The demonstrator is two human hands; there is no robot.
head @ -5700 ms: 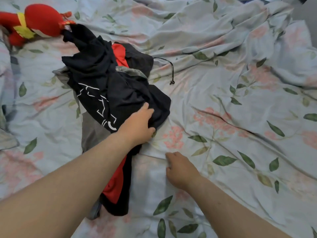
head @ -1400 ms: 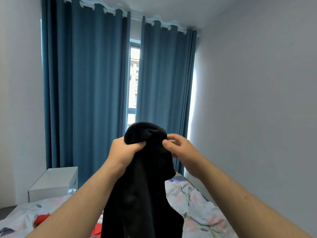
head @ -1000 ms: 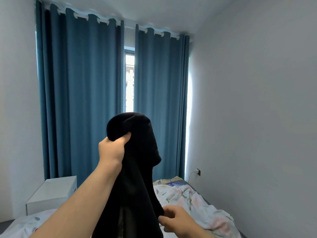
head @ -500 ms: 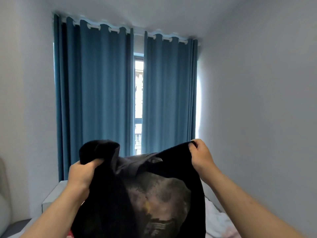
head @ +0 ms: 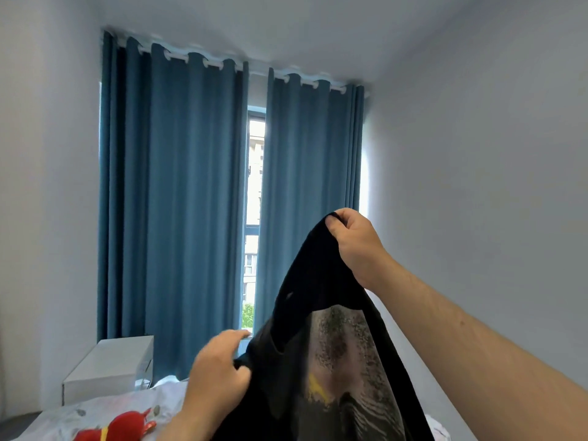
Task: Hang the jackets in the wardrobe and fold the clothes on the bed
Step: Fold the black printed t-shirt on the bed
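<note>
— Black cloth, one item. How do we list it?
— We enter it as a black printed top (head: pixel 321 351), held up in the air above the bed (head: pixel 95 412), with the blue curtains (head: pixel 178 202) behind it. It is soft, light and limp. It drapes from two holds, and we judge it will sag wherever it is unsupported.
— And the holds?
— Our right hand (head: pixel 356 246) is uppermost, fingers and thumb clamped on an upper edge. Our left hand (head: pixel 219 374) is lower and pinches a fold at the side.
— Where is it best to take it?
— We judge one shoulder seam or hem corner per hand, so it hangs flat for folding. We cannot tell which edge we hold now. The print shows only dimly, so the top is possibly inside out.
</note>
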